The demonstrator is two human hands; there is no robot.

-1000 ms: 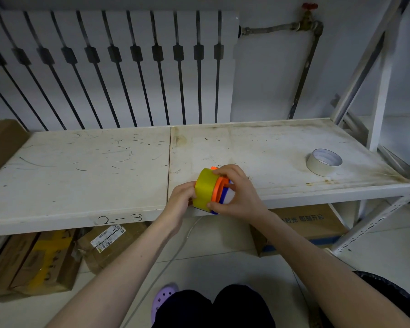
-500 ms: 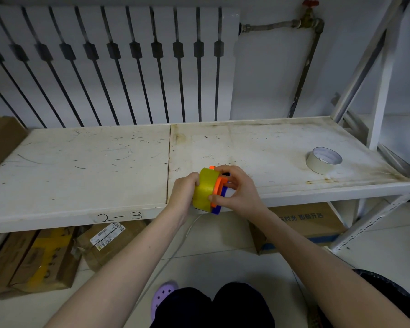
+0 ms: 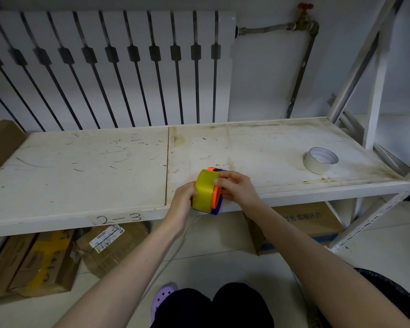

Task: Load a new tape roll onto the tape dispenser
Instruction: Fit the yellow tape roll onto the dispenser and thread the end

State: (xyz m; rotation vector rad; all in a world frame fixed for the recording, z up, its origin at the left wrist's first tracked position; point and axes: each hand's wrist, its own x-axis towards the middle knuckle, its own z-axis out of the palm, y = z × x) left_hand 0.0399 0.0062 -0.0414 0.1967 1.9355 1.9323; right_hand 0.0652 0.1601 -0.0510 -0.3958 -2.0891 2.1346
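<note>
**Seating the roll: where the fit could fail**

I am holding the yellow tape roll (image 3: 203, 189) and the orange-and-blue tape dispenser (image 3: 216, 200) together in the air, just over the front edge of the white shelf (image 3: 104, 176). My left hand (image 3: 182, 201) is cupping the roll from its outer side, fingers curled closed around it. My right hand (image 3: 237, 189) is gripping the dispenser from the opposite side, fingers closed over its top and thumb reaching onto the roll's edge. The roll is sitting flush against the orange flange; whether it is fully down on the hub I cannot tell, since my hands are covering the joint.

Risks, as I am judging them:
- If I am pressing off-axis, the core could be jamming crooked on the hub.
- If the roll is facing the wrong way round, the tape would be feeding sticky side out.
- With both parts hanging beyond the shelf edge, a slipping grip would be dropping them to the floor.

A second, pale tape roll (image 3: 320, 160) is lying flat, well apart to the right.
</note>
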